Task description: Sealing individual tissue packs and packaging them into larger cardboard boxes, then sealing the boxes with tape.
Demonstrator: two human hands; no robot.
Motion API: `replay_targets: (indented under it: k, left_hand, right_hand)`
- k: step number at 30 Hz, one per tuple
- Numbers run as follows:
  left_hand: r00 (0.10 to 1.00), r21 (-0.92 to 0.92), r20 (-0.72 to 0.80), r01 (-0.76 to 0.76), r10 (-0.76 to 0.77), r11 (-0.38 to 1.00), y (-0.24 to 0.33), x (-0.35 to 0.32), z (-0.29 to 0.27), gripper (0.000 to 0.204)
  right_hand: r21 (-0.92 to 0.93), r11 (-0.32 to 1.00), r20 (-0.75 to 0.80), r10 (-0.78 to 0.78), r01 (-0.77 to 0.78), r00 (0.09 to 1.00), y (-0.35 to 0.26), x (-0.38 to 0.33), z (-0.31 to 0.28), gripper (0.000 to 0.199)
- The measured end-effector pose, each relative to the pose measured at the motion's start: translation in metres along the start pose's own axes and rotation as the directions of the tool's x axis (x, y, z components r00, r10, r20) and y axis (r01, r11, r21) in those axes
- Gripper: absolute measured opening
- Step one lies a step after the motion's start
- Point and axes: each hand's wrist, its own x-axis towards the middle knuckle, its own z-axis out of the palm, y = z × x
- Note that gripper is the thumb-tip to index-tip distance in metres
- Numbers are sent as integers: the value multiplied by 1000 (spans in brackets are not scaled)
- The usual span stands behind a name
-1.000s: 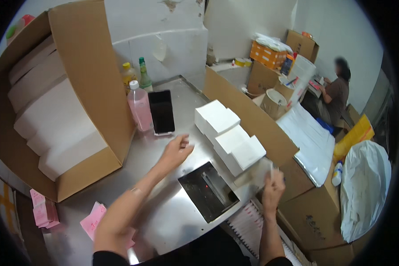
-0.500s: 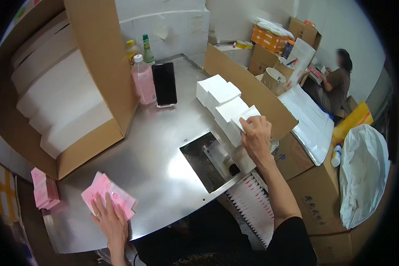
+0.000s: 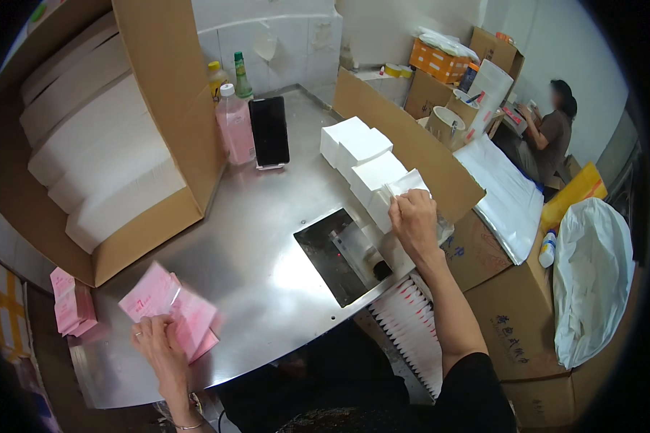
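My left hand (image 3: 160, 351) is at the front left of the metal table, its fingers curled over the lower edge of a pink printed wrapper (image 3: 155, 292). The wrapper tilts up, a little blurred, over more pink wrappers (image 3: 201, 339). At the right, my right hand (image 3: 415, 220) has its fingers closed on folded white tissues (image 3: 409, 182) at the top of the nearest stack. Behind it, several white tissue stacks (image 3: 365, 144) stand in a row against a cardboard flap. My fingertips and the exact number of tissues in them are hidden.
A dark rectangular opening (image 3: 325, 278) is cut into the table (image 3: 260, 238). An open carton (image 3: 148, 242) of white paper stacks stands at the left, near more pink wrappers (image 3: 72, 310). A phone (image 3: 269, 133) and bottles (image 3: 235, 123) are behind. A person (image 3: 552, 133) sits far right.
My left hand has gone from lying flat on the pink wrappers to curled fingers, with the top one raised and shifted left. My right fingers have drawn closer together on the tissues.
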Motion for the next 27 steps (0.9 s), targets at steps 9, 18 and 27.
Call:
replay_targets:
  k: [9, 18, 27]
  left_hand:
    - [924, -362, 169, -266, 343, 893, 104, -10, 45, 13]
    - [881, -644, 99, -298, 463, 705, 130, -15, 64, 27]
    - [940, -372, 236, -146, 246, 917, 149, -10, 51, 78]
  right_hand:
    - [82, 995, 37, 48, -51, 998, 3, 1, -10, 12]
    - [264, 916, -81, -292, 303, 953, -74, -49, -1, 42]
    - [439, 819, 297, -520, 369, 800, -175, -68, 9, 25]
